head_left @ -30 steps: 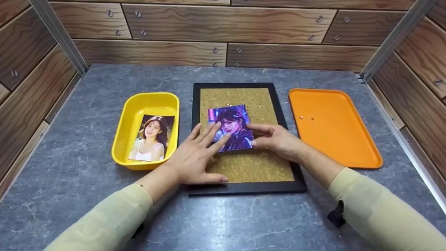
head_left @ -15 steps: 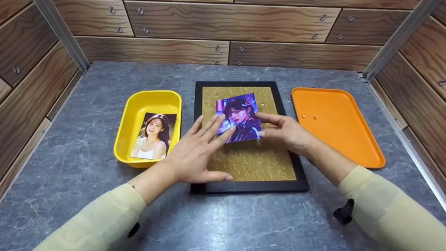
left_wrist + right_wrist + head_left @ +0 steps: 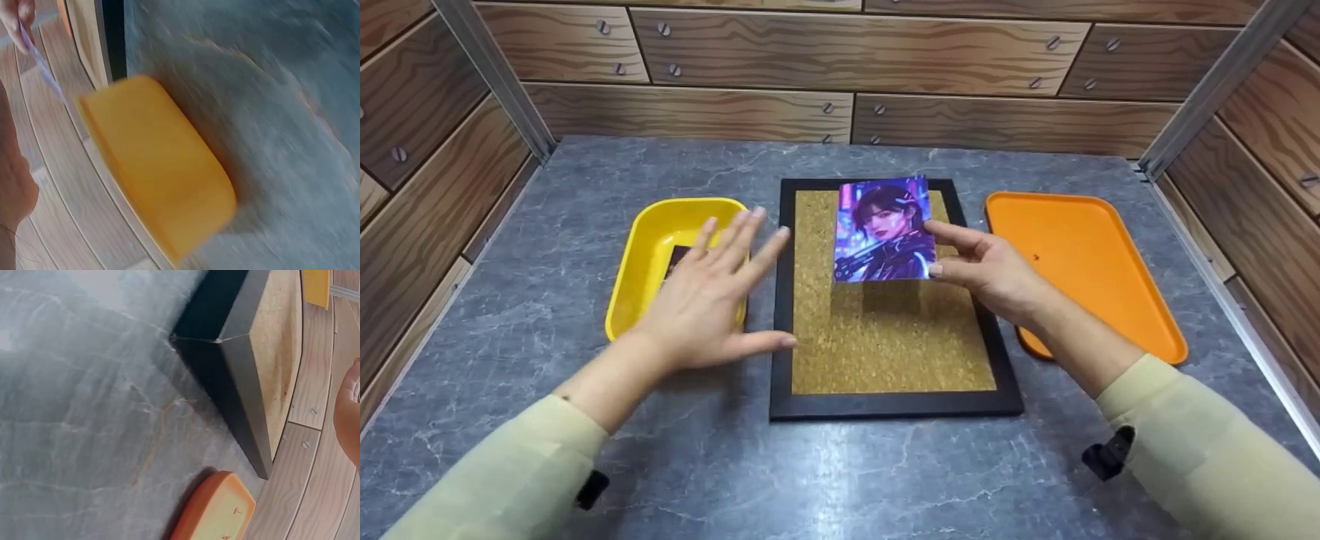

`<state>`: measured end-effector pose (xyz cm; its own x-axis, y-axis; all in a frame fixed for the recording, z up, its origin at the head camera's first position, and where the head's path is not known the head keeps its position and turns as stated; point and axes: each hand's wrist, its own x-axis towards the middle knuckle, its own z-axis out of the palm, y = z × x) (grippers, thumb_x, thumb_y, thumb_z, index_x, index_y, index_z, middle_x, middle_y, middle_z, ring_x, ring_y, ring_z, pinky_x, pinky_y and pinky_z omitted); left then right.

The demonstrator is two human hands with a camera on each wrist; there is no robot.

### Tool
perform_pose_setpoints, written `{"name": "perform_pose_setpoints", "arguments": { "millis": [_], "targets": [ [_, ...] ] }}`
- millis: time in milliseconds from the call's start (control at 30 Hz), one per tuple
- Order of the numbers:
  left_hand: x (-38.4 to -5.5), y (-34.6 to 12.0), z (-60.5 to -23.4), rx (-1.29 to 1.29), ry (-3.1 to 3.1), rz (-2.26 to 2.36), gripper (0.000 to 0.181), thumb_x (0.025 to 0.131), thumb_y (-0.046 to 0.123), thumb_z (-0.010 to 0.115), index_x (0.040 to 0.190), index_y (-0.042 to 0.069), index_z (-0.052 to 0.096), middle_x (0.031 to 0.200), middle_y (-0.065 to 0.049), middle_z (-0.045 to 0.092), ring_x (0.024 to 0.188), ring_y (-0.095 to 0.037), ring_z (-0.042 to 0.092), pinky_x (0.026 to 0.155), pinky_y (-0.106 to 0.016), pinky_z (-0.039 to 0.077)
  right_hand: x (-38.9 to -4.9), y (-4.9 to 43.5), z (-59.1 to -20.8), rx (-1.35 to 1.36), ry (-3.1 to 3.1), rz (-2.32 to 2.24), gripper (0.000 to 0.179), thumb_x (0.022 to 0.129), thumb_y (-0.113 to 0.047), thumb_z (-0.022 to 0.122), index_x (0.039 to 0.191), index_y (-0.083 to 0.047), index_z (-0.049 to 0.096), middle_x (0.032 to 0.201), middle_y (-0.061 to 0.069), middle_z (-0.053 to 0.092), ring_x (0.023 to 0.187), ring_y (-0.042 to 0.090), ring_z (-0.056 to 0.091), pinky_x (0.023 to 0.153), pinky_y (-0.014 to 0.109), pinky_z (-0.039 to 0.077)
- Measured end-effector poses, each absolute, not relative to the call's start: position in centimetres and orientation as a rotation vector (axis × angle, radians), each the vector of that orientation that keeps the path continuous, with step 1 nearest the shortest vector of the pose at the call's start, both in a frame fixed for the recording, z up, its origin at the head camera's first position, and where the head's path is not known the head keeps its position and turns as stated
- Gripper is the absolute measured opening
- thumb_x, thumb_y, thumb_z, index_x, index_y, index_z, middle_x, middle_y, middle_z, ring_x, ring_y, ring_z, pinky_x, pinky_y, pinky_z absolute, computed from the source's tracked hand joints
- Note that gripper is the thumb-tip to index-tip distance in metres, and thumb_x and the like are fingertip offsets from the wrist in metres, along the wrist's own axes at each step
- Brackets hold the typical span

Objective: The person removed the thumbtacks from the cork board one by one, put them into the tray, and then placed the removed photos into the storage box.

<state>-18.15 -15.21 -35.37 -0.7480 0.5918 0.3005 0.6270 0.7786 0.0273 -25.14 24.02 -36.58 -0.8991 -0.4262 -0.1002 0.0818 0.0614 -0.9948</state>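
In the head view my right hand (image 3: 997,274) pinches a purple-and-blue photo print (image 3: 881,232) by its right edge, thumb and forefinger at its lower right side. The print is raised above a black-framed cork board (image 3: 885,352), and its shadow falls on the cork below. My left hand (image 3: 705,300) has its fingers spread and holds nothing. It hovers over the yellow bin (image 3: 620,289), covering most of a second photo (image 3: 680,256) inside. The left wrist view shows the bin's outer side (image 3: 163,169), with the print's thin edge (image 3: 45,70) at upper left.
An orange tray (image 3: 1095,270) lies to the right of the board, partly behind my right forearm. Small pins (image 3: 237,511) sit on it in the right wrist view. Wood-patterned walls (image 3: 735,52) enclose the grey marbled table (image 3: 840,480) at the back and sides.
My right hand has lifted the print off the cork and turned it more upright. My left hand has let go of the print and moved left over the yellow bin.
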Motion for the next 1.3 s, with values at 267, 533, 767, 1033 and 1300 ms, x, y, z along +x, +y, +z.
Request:
{"name": "perform_pose_setpoints", "arguments": {
  "millis": [267, 533, 767, 1033, 1300],
  "targets": [
    [-18.2, -19.1, -35.8, -0.830, -2.710, -0.247, 0.118, 0.087, 0.084, 0.059, 0.171, 0.012, 0.017, 0.175, -0.021, 0.013, 0.162, -0.038, 0.013, 0.129, -0.059, 0.007, -25.2, 23.5, -36.0, -0.336, 2.000, -1.920, 0.067, 0.102, -0.002, 0.069, 0.163, -0.007, 0.042, 0.160, 0.018, 0.048, 0.107, 0.018, 0.075, 0.098, 0.031, 0.058],
    [-17.3, -21.6, -36.9, -0.746, -2.802, -0.213, 0.120, 0.088, 0.084, 0.059, 0.171, 0.010, 0.014, 0.175, -0.021, 0.012, 0.163, -0.036, 0.009, 0.130, -0.058, 0.003, -25.1, 22.4, -36.2, -0.370, 1.981, -1.941, 0.067, 0.102, 0.004, 0.066, 0.163, -0.003, 0.040, 0.162, 0.019, 0.045, 0.107, 0.018, 0.075, 0.097, 0.031, 0.058],
    [-16.6, -23.8, -37.4, -0.689, -2.855, -0.196, 0.124, 0.084, 0.085, 0.063, 0.169, 0.004, 0.023, 0.171, -0.028, 0.022, 0.160, -0.042, 0.018, 0.127, -0.066, 0.013, -24.9, 21.5, -35.7, -0.426, 1.988, -1.935, 0.066, 0.102, 0.005, 0.065, 0.163, -0.003, 0.040, 0.159, 0.019, 0.048, 0.108, 0.020, 0.075, 0.098, 0.033, 0.058],
    [-16.1, -25.5, -37.2, -0.603, -2.989, -0.180, 0.128, 0.085, 0.087, 0.059, 0.169, 0.001, 0.016, 0.171, -0.032, 0.017, 0.158, -0.049, 0.018, 0.124, -0.071, 0.014, -24.8, 20.9, -35.4, -0.459, 1.985, -1.929, 0.067, 0.102, 0.004, 0.065, 0.163, -0.003, 0.039, 0.162, 0.017, 0.045, 0.109, 0.020, 0.074, 0.100, 0.034, 0.057],
    [-15.9, -26.5, -37.2, -0.536, -3.073, -0.178, 0.128, 0.087, 0.087, 0.057, 0.168, -0.002, 0.014, 0.170, -0.034, 0.017, 0.157, -0.052, 0.019, 0.124, -0.071, 0.012, -24.7, 20.5, -35.4, -0.466, 1.986, -1.934, 0.066, 0.102, 0.002, 0.067, 0.163, -0.005, 0.041, 0.162, 0.016, 0.046, 0.108, 0.021, 0.074, 0.101, 0.034, 0.057]
  ]
}}
